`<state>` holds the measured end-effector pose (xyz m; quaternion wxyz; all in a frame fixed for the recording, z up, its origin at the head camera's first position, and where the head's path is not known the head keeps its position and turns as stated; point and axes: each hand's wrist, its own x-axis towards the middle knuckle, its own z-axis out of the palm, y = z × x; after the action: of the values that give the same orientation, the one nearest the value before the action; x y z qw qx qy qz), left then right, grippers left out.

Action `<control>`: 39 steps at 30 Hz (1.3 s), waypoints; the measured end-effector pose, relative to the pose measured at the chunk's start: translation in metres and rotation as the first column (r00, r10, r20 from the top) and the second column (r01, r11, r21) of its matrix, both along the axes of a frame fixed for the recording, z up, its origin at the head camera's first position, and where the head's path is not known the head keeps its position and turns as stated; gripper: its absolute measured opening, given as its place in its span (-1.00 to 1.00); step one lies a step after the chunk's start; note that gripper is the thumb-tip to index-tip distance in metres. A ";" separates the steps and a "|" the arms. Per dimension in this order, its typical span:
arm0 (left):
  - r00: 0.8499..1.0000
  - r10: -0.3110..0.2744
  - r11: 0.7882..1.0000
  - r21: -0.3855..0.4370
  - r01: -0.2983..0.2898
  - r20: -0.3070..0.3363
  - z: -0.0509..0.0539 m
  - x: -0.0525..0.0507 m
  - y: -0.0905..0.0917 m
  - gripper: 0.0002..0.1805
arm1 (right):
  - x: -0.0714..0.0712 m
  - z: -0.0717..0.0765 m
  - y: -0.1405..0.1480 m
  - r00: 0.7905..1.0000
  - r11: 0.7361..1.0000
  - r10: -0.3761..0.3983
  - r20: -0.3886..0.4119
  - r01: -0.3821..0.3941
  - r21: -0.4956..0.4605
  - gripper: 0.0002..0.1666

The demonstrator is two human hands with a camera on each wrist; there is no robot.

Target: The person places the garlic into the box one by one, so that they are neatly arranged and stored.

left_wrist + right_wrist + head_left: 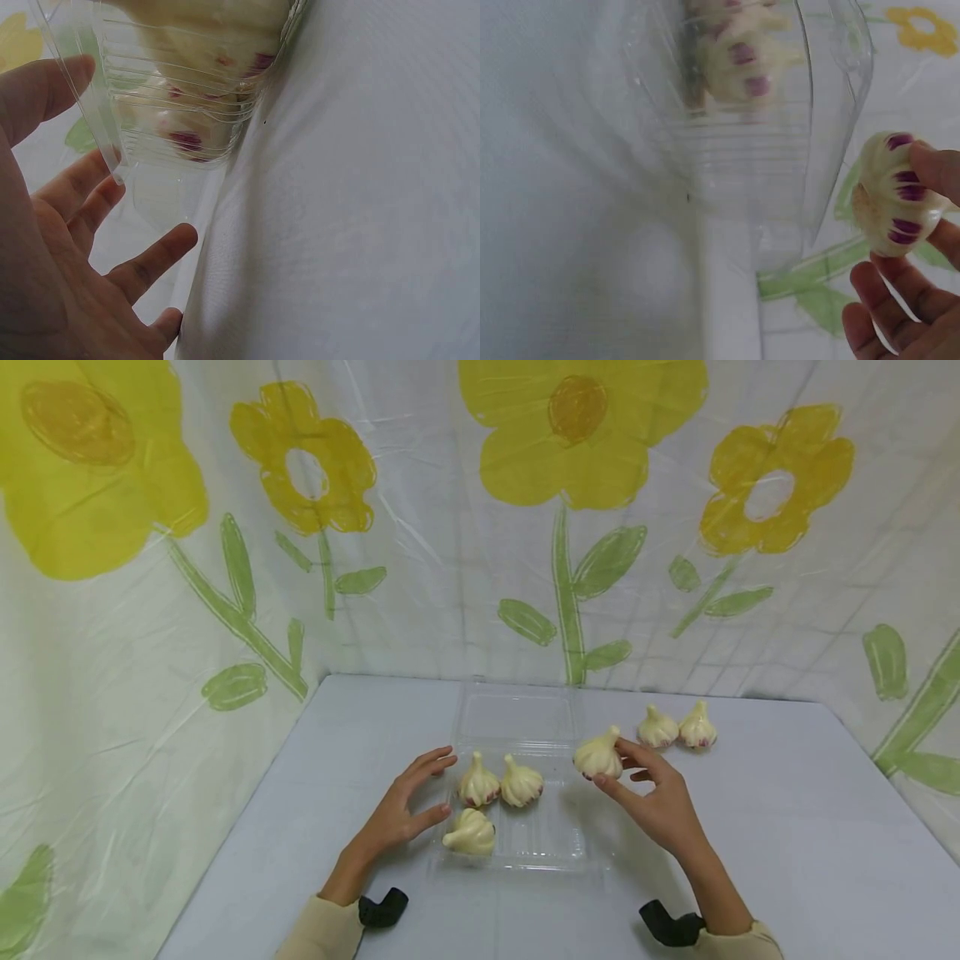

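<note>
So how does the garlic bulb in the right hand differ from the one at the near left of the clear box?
The held bulb is pinched by the right hand, while the near-left bulb lies in the clear box. In the head view, the held bulb's stem points up and right; the near-left bulb lies tipped over, its stem pointing left. Both are cream-coloured and ridged, with a narrow stem.
</note>
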<state>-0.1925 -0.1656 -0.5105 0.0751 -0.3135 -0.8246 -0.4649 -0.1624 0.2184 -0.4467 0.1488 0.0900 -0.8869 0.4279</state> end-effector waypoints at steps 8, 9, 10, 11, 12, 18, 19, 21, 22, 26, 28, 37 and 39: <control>1.000 0.004 1.000 -0.006 -0.004 0.008 0.000 0.000 0.000 -0.31 | 0.002 -0.006 -0.013 0.997 0.999 0.053 -0.049 -0.052 0.007 -0.32; 1.000 0.005 1.000 -0.007 -0.005 0.009 0.000 0.001 0.000 -0.31 | 0.002 -0.006 -0.014 0.997 0.998 0.057 -0.051 -0.056 0.008 -0.32; 1.000 0.005 1.000 -0.007 -0.005 0.010 0.000 0.001 0.000 -0.31 | 0.003 -0.007 -0.015 0.997 0.998 0.063 -0.052 -0.063 0.006 -0.32; 1.000 0.006 1.000 -0.007 -0.006 0.011 0.000 0.001 0.000 -0.31 | 0.003 -0.007 -0.017 0.996 0.997 0.071 -0.054 -0.071 0.004 -0.33; 1.000 0.006 1.000 -0.007 -0.006 0.012 0.000 0.001 0.000 -0.31 | 0.003 -0.008 -0.018 0.995 0.997 0.080 -0.054 -0.080 0.002 -0.33; 1.000 0.005 1.000 -0.005 -0.005 0.012 0.000 0.001 0.000 -0.31 | 0.005 -0.011 -0.025 0.987 0.992 0.127 -0.098 -0.128 0.000 -0.34; 1.000 0.005 1.000 -0.004 -0.005 0.012 0.000 0.001 0.000 -0.30 | 0.005 -0.011 -0.026 0.985 0.991 0.134 -0.108 -0.134 0.001 -0.35; 1.000 0.005 1.000 -0.004 -0.005 0.011 -0.001 0.001 0.000 -0.30 | 0.006 -0.012 -0.028 0.982 0.989 0.146 -0.122 -0.147 0.001 -0.35; 1.000 0.004 1.000 -0.003 -0.004 0.011 -0.001 0.001 0.000 -0.30 | 0.006 -0.012 -0.029 0.980 0.988 0.155 -0.126 -0.156 -0.001 -0.35; 1.000 0.001 1.000 0.001 -0.001 0.008 -0.001 0.001 0.001 -0.30 | 0.008 -0.012 -0.035 0.974 0.983 0.181 -0.139 -0.183 -0.004 -0.35; 1.000 0.000 1.000 0.003 0.000 0.011 0.000 0.001 0.001 -0.30 | 0.009 -0.012 -0.037 0.971 0.981 0.191 -0.143 -0.193 0.000 -0.34; 1.000 -0.001 1.000 0.005 0.001 0.023 0.001 0.002 0.001 -0.31 | 0.013 -0.014 -0.045 0.972 0.976 0.217 -0.092 -0.217 0.007 -0.36; 1.000 -0.001 1.000 0.005 0.001 0.024 0.001 0.002 0.001 -0.31 | 0.014 -0.014 -0.047 0.970 0.974 0.226 -0.087 -0.226 0.011 -0.37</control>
<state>-0.1904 -0.1648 -0.5097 0.0659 -0.3081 -0.8242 -0.4705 -0.1485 0.1716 -0.4604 0.1378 0.2090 -0.8638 0.4373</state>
